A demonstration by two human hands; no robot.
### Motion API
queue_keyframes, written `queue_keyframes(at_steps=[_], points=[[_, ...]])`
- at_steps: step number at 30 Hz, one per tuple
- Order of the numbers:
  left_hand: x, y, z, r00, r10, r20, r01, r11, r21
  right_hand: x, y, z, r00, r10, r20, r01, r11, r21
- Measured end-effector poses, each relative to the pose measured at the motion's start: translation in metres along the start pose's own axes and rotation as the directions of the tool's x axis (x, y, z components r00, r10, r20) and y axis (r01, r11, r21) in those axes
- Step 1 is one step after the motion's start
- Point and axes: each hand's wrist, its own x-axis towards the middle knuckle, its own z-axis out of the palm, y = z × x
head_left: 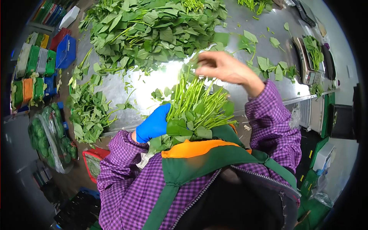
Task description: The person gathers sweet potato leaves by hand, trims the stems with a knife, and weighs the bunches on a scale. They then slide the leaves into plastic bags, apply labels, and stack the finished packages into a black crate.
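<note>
My left hand (153, 123), in a blue glove, is closed around a thick bunch of leafy green stems (197, 101) held against the front of my apron. The cut stems fan out upward and to the right, with broad leaves hanging at the lower side. Bare and slightly smeared, my right hand (226, 68) is over the top of the bunch. Its fingers are curled, with a gap between thumb and forefinger, and nothing shows clearly in them. Beyond both hands lies a big heap of leafy greens (153, 34) on the metal table (147, 90).
More loose leaves (90, 111) hang over the table's left edge. A weighing scale (306, 63) with a bunch of greens on it stands at the right. Stacked crates (36, 59), a blue crate (66, 52), a red crate (94, 163) and a bagged green load (51, 138) are on the left.
</note>
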Motion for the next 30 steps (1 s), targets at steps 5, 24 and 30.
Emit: queue_keyframes(at_steps=[5, 24, 30], points=[[-0.003, -0.01, -0.005, 1.0, -0.001, -0.01, 0.0, 0.999, -0.039, 0.01, 0.017, -0.016, 0.965, 0.262, -0.031, -0.248, 0.943, 0.223], [0.0, -0.02, -0.007, 0.999, 0.001, -0.054, -0.005, 0.997, -0.081, -0.04, -0.015, 0.007, 0.937, -0.336, -0.094, 0.296, 0.907, -0.299], [0.001, -0.022, -0.014, 0.999, -0.043, 0.007, 0.044, 0.991, -0.123, -0.034, -0.002, 0.024, 0.954, -0.233, -0.187, 0.24, 0.971, 0.017]])
